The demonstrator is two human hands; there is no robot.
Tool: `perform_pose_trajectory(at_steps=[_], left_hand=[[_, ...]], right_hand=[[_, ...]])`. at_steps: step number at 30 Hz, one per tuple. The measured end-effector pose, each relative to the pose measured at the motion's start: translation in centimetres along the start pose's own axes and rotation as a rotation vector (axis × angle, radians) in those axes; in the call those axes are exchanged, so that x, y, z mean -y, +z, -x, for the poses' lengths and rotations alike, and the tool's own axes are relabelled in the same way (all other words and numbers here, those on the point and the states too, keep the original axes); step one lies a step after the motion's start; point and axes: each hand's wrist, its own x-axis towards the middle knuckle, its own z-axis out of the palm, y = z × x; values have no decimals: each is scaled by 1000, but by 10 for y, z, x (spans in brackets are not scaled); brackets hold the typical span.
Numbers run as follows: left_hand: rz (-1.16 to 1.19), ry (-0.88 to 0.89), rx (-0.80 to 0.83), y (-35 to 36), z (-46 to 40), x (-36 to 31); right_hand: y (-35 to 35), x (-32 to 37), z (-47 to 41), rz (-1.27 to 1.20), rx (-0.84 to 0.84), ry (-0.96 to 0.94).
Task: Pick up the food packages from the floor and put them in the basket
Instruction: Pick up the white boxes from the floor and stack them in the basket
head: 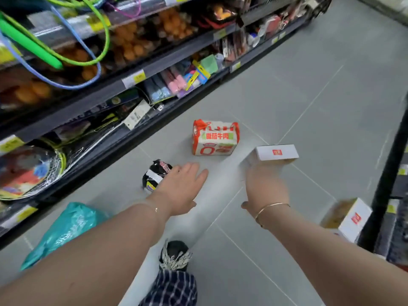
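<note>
A white and orange noodle multipack [215, 138] stands on the grey floor. A small black and white package [155, 174] lies to its left, near the shelf base. My left hand [181, 191] is spread flat, fingers apart, just right of the black package and touching its edge. My right hand [266, 187] grips a white box with a red logo [277, 153], blurred by motion, above the floor. A second white box with a red logo [351, 219] lies on the floor at the right. No basket is visible.
Store shelves [132, 69] with packaged goods run along the left. A teal plastic bag [66, 228] lies on the floor at lower left. A dark shelf post [388, 164] stands at the right. My shoe [175, 255] is at the bottom centre.
</note>
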Motion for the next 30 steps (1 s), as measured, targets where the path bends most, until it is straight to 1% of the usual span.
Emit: perform_pose_trajectory(at_steps=[3, 9, 15, 18, 21, 23, 30], left_hand=[[-3, 61, 31, -15, -60, -2], [-67, 178, 25, -47, -163, -1], [-48, 166, 77, -48, -262, -28], [-8, 173, 104, -34, -325, -56], [17, 146, 121, -16, -383, -76], [55, 118, 151, 5, -432, -98], [68, 51, 193, 78, -537, -136]], right_hand=[[-2, -40, -40, -16, 37, 72], [0, -111, -113, -72, 89, 206], [34, -176, -181, -88, 138, 246], [62, -216, -227, -59, 185, 232], [88, -248, -273, -15, 192, 190], [120, -275, -310, 18, 228, 153], [197, -310, -404, 71, 285, 72]])
